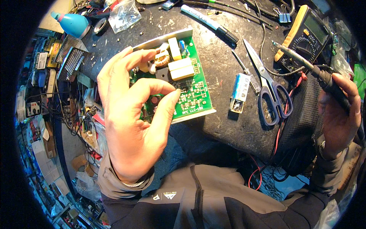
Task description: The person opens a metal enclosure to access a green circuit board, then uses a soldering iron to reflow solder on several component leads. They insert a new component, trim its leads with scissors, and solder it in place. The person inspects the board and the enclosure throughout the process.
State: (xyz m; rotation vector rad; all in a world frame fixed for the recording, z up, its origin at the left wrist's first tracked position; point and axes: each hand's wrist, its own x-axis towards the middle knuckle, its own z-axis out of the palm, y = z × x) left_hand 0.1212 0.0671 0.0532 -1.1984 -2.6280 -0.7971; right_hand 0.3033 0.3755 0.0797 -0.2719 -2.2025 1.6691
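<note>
A green circuit board (207,93) with a metal edge plate sits at the near edge of the dark work table. It carries yellow block components (181,69), a copper-wound coil (163,61) and many small parts. My left hand (133,103) is over the board's left side. Its thumb and index finger come together in a pinch above the small parts, and anything between them is too small to make out. The other fingers reach the board near the coil. At the right, my right hand (341,108) grips a soldering iron (305,63) by its dark handle, its tip pointing up-left, apart from the board.
Scissors (263,72), a small blue-and-white box (240,89), a thin screwdriver (244,65) and a marker (209,24) lie right of the board. A yellow multimeter (305,36) sits beyond the iron. Cables and a blue squeeze bottle (72,24) are farther back.
</note>
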